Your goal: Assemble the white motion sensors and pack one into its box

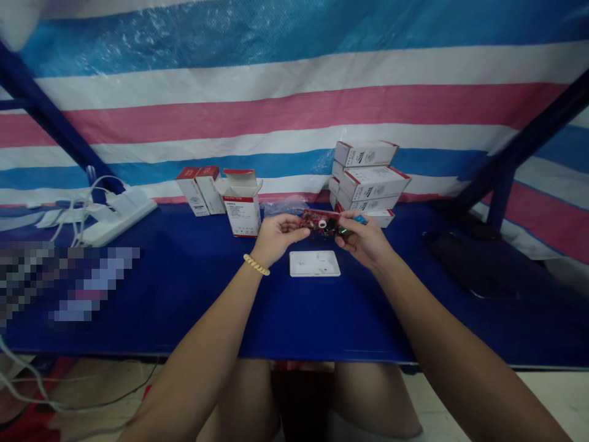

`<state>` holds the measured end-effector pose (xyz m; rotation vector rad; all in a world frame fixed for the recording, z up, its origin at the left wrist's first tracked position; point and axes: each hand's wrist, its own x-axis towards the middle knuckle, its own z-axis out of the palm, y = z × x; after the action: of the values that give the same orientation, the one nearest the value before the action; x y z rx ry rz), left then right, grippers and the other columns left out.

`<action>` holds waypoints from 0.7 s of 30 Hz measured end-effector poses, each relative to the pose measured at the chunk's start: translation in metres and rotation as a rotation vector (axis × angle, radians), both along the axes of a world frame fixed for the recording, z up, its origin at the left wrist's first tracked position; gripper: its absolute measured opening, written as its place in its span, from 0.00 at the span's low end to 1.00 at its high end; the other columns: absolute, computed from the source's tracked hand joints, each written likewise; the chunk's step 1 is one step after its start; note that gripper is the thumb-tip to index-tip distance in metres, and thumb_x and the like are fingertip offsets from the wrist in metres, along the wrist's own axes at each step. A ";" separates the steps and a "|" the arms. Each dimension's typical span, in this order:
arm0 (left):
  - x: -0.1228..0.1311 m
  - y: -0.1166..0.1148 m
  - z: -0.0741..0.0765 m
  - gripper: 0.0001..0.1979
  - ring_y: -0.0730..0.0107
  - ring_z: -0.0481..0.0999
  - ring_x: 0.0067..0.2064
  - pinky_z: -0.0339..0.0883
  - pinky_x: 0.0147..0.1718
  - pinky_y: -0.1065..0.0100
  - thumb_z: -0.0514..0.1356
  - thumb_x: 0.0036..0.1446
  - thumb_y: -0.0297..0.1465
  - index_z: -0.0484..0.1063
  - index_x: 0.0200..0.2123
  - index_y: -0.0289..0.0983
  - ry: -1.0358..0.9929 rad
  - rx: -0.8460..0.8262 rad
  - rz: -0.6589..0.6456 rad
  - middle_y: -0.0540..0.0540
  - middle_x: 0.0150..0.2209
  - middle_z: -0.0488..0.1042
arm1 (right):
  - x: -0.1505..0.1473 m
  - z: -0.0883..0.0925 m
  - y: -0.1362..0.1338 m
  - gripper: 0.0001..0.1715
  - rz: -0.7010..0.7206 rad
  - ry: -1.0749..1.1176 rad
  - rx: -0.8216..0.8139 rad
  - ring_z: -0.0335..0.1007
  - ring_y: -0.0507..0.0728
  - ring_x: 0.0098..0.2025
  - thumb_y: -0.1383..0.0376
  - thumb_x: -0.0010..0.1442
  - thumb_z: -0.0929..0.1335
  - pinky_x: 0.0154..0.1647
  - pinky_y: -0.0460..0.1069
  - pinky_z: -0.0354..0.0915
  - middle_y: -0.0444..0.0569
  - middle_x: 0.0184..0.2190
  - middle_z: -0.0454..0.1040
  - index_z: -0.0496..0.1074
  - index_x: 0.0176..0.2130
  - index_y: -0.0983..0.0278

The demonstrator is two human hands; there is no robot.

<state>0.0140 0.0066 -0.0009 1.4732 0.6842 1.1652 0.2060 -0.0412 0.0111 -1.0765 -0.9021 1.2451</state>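
A red circuit board (317, 218) with small parts on it is held up above the table between my two hands. My left hand (278, 236) pinches its left end between thumb and fingers, and a yellow twisted band circles that wrist. At the other end my right hand (363, 239) grips the board, its fingers closed around the edge. Something blue (360, 219) shows beside the right fingers; its kind is unclear. Below the board, a flat white plastic cover (315, 264) lies on the blue table (193, 294).
An opened white-and-red box (243, 212) stands behind my left hand, with closed boxes (201, 191) to its left. More boxes (372, 184) are stacked at the back right. A white power strip (117, 218) with cables lies left. A dark phone-like object (464, 264) lies right.
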 end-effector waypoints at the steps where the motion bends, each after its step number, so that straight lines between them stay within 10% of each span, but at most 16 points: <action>1: 0.000 0.000 0.000 0.15 0.74 0.73 0.25 0.68 0.25 0.70 0.72 0.40 0.34 0.75 0.30 0.34 0.005 -0.016 0.007 0.48 0.25 0.77 | 0.000 0.000 0.000 0.27 0.010 -0.005 -0.013 0.62 0.49 0.16 0.55 0.37 0.78 0.13 0.42 0.43 0.41 0.21 0.69 0.65 0.32 0.62; 21: 0.001 -0.001 -0.002 0.10 0.78 0.67 0.20 0.65 0.22 0.71 0.73 0.40 0.28 0.75 0.26 0.34 0.121 -0.155 -0.074 0.50 0.20 0.75 | 0.002 -0.016 0.007 0.26 -0.045 -0.267 0.158 0.58 0.45 0.16 0.51 0.39 0.77 0.13 0.42 0.52 0.40 0.20 0.67 0.69 0.31 0.64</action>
<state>0.0154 0.0060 -0.0025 1.4338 0.7782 0.9510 0.2085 -0.0339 -0.0050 -1.1463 -1.1522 0.9890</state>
